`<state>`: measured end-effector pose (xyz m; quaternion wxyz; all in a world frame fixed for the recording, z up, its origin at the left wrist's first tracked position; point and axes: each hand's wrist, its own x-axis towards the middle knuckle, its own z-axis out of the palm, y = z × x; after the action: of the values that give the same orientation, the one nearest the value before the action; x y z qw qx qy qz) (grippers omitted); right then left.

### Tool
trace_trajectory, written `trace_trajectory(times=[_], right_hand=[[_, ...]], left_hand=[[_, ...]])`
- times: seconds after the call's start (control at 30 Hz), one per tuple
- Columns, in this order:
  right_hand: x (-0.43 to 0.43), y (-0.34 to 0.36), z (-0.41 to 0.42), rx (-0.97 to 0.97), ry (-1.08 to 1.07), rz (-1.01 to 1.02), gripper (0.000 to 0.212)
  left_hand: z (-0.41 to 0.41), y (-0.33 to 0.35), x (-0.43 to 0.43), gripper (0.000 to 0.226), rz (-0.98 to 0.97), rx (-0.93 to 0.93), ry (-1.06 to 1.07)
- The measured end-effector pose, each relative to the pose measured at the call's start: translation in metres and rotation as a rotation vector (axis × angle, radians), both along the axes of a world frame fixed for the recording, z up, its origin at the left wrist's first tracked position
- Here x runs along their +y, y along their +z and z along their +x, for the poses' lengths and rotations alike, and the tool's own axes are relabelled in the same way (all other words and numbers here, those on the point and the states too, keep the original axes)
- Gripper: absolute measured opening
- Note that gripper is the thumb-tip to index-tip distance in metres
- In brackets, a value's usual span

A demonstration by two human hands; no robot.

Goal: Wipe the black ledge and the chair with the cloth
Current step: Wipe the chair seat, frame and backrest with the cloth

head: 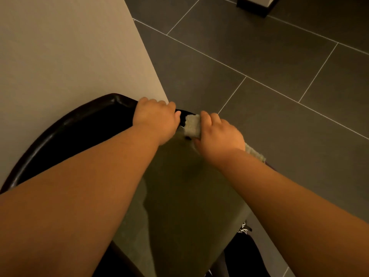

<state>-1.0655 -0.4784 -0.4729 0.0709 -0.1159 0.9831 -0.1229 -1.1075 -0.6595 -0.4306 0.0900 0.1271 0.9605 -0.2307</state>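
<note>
A chair (pixel 65 124) with a dark, glossy curved backrest and an olive-green seat (pixel 179 186) stands below me, pushed against a beige wall. My left hand (pixel 155 120) grips the top rim of the backrest, fingers curled over its far edge. My right hand (pixel 219 136) holds a pale grey-green cloth (pixel 192 125) bunched against the backrest's right end. Part of the cloth sticks out behind the right wrist. The black ledge is not in view.
The beige wall (pixel 69 47) fills the upper left, ending at a corner near my left hand. Dark grey floor tiles (pixel 269 76) with light grout spread to the right. A dark-based object (pixel 255 5) stands at the top edge. A dark shoe (pixel 243 230) shows below the seat.
</note>
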Motion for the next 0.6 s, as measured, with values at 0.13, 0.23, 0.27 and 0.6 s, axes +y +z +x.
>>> trace_trajectory(times=[0.13, 0.23, 0.27, 0.6], right_hand=[[0.032, -0.004, 0.04, 0.107, 0.003, 0.128, 0.077], [0.025, 0.004, 0.031, -0.018, -0.018, 0.17, 0.074], [0.017, 0.007, 0.021, -0.065, -0.036, 0.143, 0.074], [0.031, 0.005, 0.021, -0.056, -0.062, -0.006, 0.085]], left_hand=[[-0.002, -0.011, 0.011, 0.051, 0.117, 0.01, -0.017], [-0.016, -0.013, 0.016, 0.057, 0.163, -0.061, 0.006], [-0.02, -0.012, 0.018, 0.058, 0.174, -0.078, 0.019], [-0.019, -0.025, 0.018, 0.051, 0.178, -0.009, 0.018]])
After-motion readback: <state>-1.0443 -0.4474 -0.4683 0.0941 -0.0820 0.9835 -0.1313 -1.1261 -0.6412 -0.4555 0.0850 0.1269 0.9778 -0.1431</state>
